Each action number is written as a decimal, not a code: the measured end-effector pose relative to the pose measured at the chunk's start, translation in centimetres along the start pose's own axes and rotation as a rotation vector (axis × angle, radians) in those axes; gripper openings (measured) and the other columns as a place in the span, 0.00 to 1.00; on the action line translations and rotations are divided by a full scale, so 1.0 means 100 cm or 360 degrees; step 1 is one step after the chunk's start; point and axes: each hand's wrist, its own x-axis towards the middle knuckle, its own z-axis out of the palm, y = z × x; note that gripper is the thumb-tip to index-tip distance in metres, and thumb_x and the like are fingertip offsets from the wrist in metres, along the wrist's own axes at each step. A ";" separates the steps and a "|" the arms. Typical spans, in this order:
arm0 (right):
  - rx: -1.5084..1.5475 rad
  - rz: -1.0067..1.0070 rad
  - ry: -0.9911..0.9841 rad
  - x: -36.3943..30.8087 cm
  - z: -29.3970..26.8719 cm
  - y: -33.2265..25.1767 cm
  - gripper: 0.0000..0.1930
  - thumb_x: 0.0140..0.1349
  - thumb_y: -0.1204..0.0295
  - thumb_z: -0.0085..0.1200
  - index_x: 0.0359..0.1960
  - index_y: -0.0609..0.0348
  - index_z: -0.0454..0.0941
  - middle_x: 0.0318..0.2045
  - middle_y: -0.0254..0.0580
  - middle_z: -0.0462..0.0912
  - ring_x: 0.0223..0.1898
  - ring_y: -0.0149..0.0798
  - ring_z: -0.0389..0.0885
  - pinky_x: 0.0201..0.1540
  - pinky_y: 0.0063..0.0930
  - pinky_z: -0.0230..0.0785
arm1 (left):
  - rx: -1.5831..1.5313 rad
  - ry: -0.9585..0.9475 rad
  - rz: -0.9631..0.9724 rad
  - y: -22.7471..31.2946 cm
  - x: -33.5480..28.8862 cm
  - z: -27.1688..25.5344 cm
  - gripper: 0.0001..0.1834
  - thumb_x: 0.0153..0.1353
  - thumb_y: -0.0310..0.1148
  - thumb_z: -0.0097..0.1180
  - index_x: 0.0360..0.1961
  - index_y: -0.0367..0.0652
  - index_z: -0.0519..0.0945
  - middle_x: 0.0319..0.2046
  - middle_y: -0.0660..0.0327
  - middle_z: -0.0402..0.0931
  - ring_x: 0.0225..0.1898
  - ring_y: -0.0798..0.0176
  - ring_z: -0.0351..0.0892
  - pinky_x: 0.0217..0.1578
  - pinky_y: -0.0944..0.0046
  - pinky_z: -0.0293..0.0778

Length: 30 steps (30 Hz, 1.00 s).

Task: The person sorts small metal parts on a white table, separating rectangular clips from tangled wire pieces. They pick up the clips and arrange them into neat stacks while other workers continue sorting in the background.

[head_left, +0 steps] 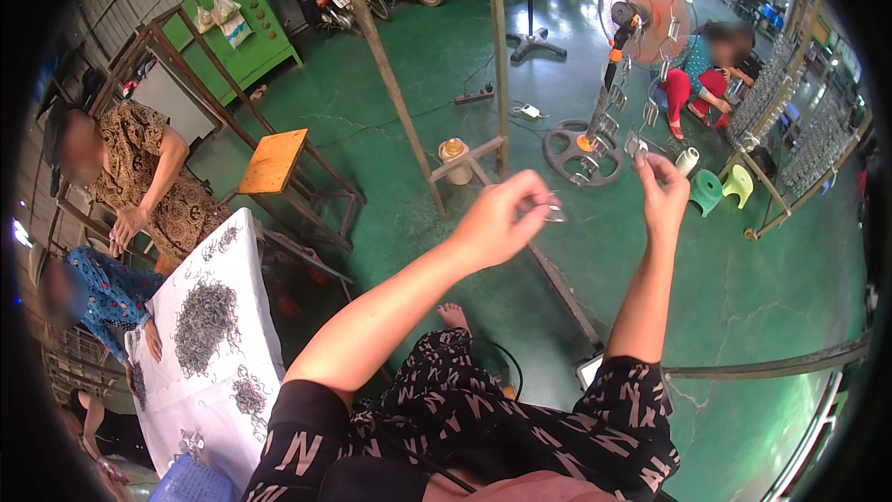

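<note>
My left hand is raised over the middle of the view, its fingers pinched on a small shiny metal piece. The exact shape of that piece is blurred. Farther right, my right hand pinches another small metal piece between thumb and fingertips. This piece is at the lower end of a hanging string of bent metal pieces; I cannot tell whether it is hooked on. A second string of similar pieces hangs just left of it, in front of the fan.
A standing fan is beyond my hands. On the left, a white-covered table bears heaps of small dark metal pieces, with people beside it. A wooden stool, green plastic stools and a metal frame stand around. Someone crouches at right.
</note>
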 end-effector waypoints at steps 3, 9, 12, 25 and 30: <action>-0.0007 0.0020 -0.0061 -0.015 -0.014 -0.018 0.11 0.59 0.72 0.62 0.37 0.70 0.82 0.27 0.34 0.83 0.33 0.26 0.77 0.41 0.22 0.69 | -0.0131 -0.0057 0.0071 0.002 0.034 0.036 0.04 0.62 0.23 0.53 0.34 0.39 0.70 0.37 0.59 0.81 0.35 0.69 0.78 0.37 0.66 0.74; 0.0156 -0.0110 -0.0162 -0.028 -0.026 -0.033 0.07 0.59 0.76 0.62 0.33 0.71 0.82 0.25 0.34 0.81 0.31 0.25 0.75 0.38 0.21 0.67 | -0.0104 -0.0060 0.0101 0.007 0.072 0.071 0.06 0.60 0.23 0.56 0.33 0.37 0.70 0.32 0.58 0.80 0.35 0.65 0.80 0.37 0.63 0.76; 0.0179 -0.0101 -0.0167 -0.029 -0.027 -0.037 0.07 0.58 0.77 0.62 0.32 0.71 0.81 0.24 0.34 0.80 0.30 0.26 0.74 0.36 0.21 0.66 | -0.0079 -0.0037 0.0167 0.003 0.077 0.077 0.07 0.59 0.23 0.58 0.33 0.37 0.71 0.31 0.58 0.80 0.34 0.64 0.80 0.37 0.62 0.75; -0.0092 -0.0144 -0.0027 0.008 -0.005 0.008 0.10 0.59 0.71 0.62 0.33 0.69 0.82 0.21 0.32 0.79 0.26 0.24 0.71 0.31 0.21 0.65 | 0.0204 0.0201 -0.0040 -0.015 0.065 0.018 0.11 0.58 0.28 0.63 0.41 0.37 0.78 0.38 0.59 0.82 0.40 0.64 0.82 0.44 0.63 0.77; -0.0055 -0.0078 0.0050 0.047 0.005 0.054 0.12 0.61 0.68 0.62 0.33 0.68 0.83 0.20 0.29 0.78 0.24 0.21 0.69 0.29 0.19 0.63 | 0.0301 0.0345 -0.0426 -0.022 -0.011 -0.072 0.07 0.61 0.27 0.61 0.38 0.36 0.80 0.36 0.63 0.81 0.38 0.71 0.80 0.42 0.68 0.76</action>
